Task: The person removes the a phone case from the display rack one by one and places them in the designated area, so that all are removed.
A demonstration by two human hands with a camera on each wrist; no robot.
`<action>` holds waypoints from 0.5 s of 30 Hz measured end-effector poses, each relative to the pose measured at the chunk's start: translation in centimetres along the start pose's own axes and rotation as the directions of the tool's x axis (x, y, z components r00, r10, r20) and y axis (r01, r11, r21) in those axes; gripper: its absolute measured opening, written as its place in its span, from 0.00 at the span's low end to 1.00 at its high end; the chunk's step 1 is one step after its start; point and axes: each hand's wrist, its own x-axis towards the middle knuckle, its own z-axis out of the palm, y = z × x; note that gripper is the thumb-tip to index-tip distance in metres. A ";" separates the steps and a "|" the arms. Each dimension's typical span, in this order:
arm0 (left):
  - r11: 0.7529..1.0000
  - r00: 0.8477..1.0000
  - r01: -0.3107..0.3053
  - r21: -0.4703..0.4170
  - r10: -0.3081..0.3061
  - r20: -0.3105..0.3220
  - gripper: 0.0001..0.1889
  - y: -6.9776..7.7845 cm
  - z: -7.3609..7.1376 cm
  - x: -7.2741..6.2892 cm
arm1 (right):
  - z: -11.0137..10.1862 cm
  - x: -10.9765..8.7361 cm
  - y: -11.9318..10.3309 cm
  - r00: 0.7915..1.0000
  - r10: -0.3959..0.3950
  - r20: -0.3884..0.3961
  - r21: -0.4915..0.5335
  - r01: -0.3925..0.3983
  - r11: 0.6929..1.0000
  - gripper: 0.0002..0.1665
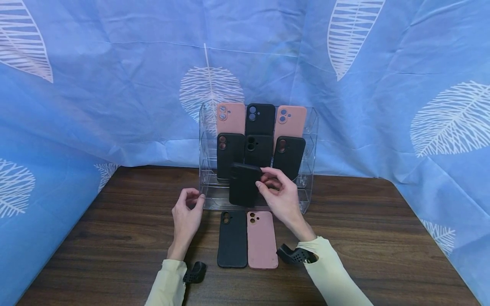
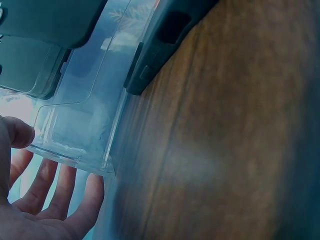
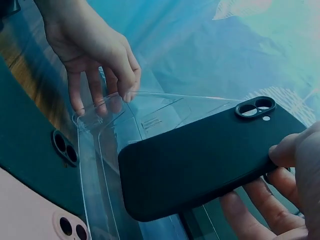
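Note:
My right hand [image 1: 281, 197] pinches a black phone case [image 3: 200, 160] by its long side near the camera cutouts. The case is tilted in front of the lowest tier of a clear plastic display rack [image 1: 214, 203]. At the rack's front left corner, my left hand [image 1: 188, 212] grips the side panel, thumb on one face and fingers on the other, as the left wrist view shows. In the rack's upper tier lean a pink case [image 1: 231, 119], a black case [image 1: 260, 119] and another pink case [image 1: 292, 120]. Several black cases [image 1: 230, 155] lean in the tier below.
Flat on the brown wooden table [image 1: 363, 229], just in front of the rack, lie a black case [image 1: 232, 242] and a pink case [image 1: 262, 242] side by side. A blue cloth [image 1: 153, 93] with white leaf prints hangs behind and around the table.

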 end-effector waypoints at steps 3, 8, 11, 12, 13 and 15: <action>1.000 1.000 -0.003 0.004 0.003 -0.004 0.09 -0.1 0.1 0.0 | -0.6 -0.3 0.0 1.000 0.002 0.006 0.012 -0.002 1.000 0.23; 1.000 1.000 -0.008 0.006 0.008 -0.011 0.09 -0.1 0.1 0.0 | -1.4 -0.8 0.1 1.000 0.002 0.012 0.027 -0.003 1.000 0.24; 1.000 1.000 -0.008 0.000 0.008 -0.008 0.09 -0.1 0.1 0.0 | -1.8 -1.1 0.1 1.000 -0.006 0.014 0.027 0.006 1.000 0.25; 1.000 1.000 -0.008 -0.001 0.008 -0.007 0.09 -0.1 0.1 0.0 | -1.9 -1.2 0.0 1.000 -0.008 0.016 0.033 0.008 0.999 0.25; 1.000 1.000 -0.008 -0.004 0.008 -0.005 0.09 -0.1 0.1 0.0 | -2.0 -1.3 0.0 1.000 -0.010 0.017 0.038 0.009 0.999 0.26; 1.000 1.000 -0.005 -0.010 0.005 -0.002 0.09 -0.1 0.0 -0.1 | -2.3 -1.5 0.1 1.000 -0.005 0.024 0.060 0.004 0.998 0.26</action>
